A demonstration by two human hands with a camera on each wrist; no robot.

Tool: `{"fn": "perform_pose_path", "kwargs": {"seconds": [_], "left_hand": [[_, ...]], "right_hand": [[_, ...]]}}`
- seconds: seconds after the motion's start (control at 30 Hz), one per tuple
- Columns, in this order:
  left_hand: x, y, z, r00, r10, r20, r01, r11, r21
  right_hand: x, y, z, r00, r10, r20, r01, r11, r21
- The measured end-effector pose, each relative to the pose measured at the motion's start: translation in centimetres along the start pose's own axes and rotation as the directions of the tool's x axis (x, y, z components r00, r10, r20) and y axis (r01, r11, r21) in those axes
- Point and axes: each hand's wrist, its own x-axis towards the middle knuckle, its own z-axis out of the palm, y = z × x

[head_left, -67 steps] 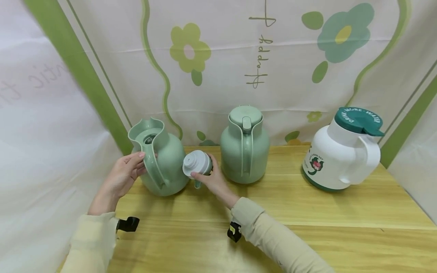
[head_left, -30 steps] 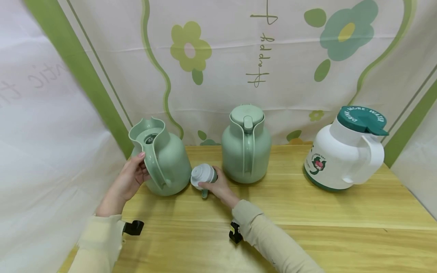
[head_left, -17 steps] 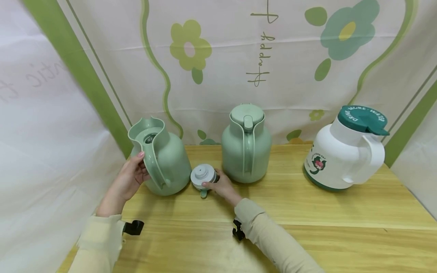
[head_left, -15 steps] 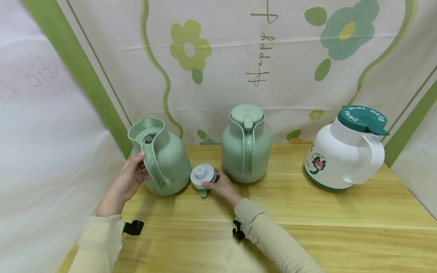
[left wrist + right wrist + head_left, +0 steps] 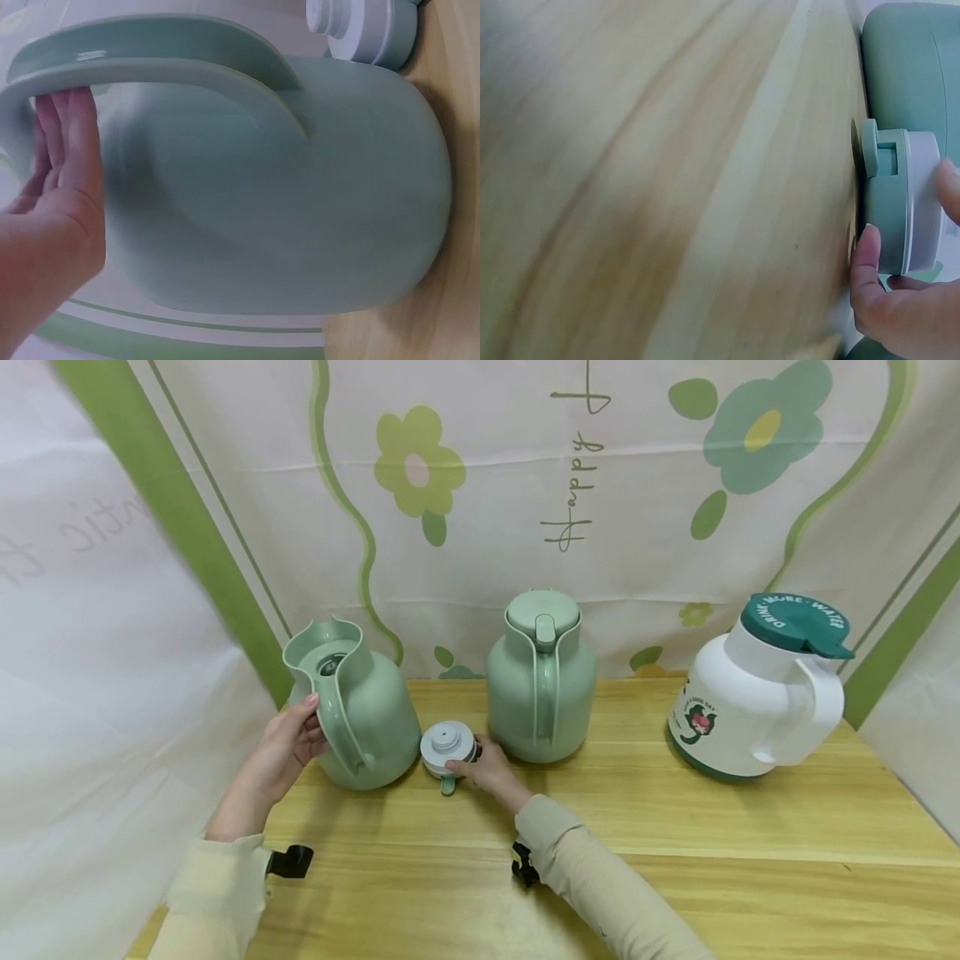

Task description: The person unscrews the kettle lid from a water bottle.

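Observation:
Two pale green thermos jugs stand on the wooden table. The left jug [image 5: 371, 718] has its mouth uncovered, a dark opening showing inside the neck. My left hand [image 5: 281, 752] holds its handle [image 5: 165, 71], fingers reaching into the loop beneath it. Just right of this jug, my right hand [image 5: 491, 768] grips the edge of a jug lid [image 5: 446, 747], thumb on its near side. The lid is upside down, its grey-white stopper part facing up and its green side [image 5: 889, 217] close against the table. Its small green tab [image 5: 447, 786] points toward me.
The second green jug [image 5: 542, 702], lidded, stands behind and right of my right hand. A white jug [image 5: 750, 702] with a dark green lid [image 5: 797, 625] stands far right. A printed cloth [image 5: 487, 568] hangs behind the table [image 5: 420, 877].
My right hand has lowered the lid to the table, slightly right and nearer me, its stopper turning upward; it has barely moved over the last half second. My left hand stays at the handle.

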Motion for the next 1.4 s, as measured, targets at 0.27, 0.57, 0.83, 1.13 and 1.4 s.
{"fn": "perform_pose_path", "kwargs": {"seconds": [0.27, 0.57, 0.83, 1.13, 1.4], "left_hand": [[-0.2, 1.4, 0.8, 0.99, -0.005, -0.14, -0.001, 0.999, -0.043], [-0.7, 3.2, 2.2, 0.946, 0.11, -0.305, -0.2, 0.939, -0.281], [-0.9, 3.8, 4.8, 0.948, 0.247, -0.199, -0.296, 0.914, -0.277], [-0.4, 2.4, 8.0, 0.977, 0.188, -0.104, -0.189, 0.982, -0.002], [1.1, 0.0, 11.6, 0.998, 0.06, -0.033, -0.057, 0.996, 0.072]], "right_hand": [[-0.5, -0.4, -0.2, 1.0, 0.008, -0.022, -0.009, 0.999, -0.041], [-2.2, -2.9, -1.2, 0.988, -0.15, 0.045, 0.156, 0.915, -0.371], [-4.8, -8.4, -4.1, 0.926, -0.324, 0.193, 0.375, 0.848, -0.375], [-6.9, -12.8, -9.0, 0.844, -0.519, 0.135, 0.535, 0.802, -0.265], [-6.6, -14.3, -14.3, 0.817, -0.559, -0.143, 0.536, 0.827, -0.169]]}}
